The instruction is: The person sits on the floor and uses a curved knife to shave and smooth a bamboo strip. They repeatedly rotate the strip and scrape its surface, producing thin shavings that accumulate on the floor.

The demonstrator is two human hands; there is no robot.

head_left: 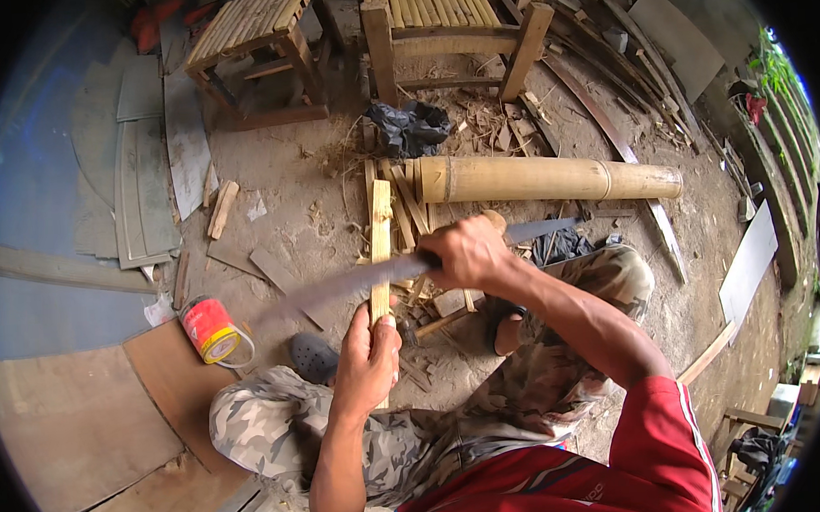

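My left hand [367, 356] is closed around the lower part of a bamboo slat [381, 225], which points away from me. In my right fist [465, 253] is a machete; its long blade [323, 286], blurred by motion, reaches left across the slat just above my left fingers. Whether the edge bites into the slat I cannot tell. A rounded wooden end [494, 220] shows beside my right fist. Just right of that fist runs a dark blade-like strip [543, 229]. Split bamboo pieces [407, 200] lie on the ground beyond my hands.
A thick bamboo pole [536, 177] lies across the ground ahead. Beyond it stand two bamboo-topped stools [254, 28] [445, 41] and a black plastic bag [410, 128]. A red-and-yellow can [212, 329] sits at left. My camouflage-clad knees [261, 417] flank the work; planks [623, 69] line the right.
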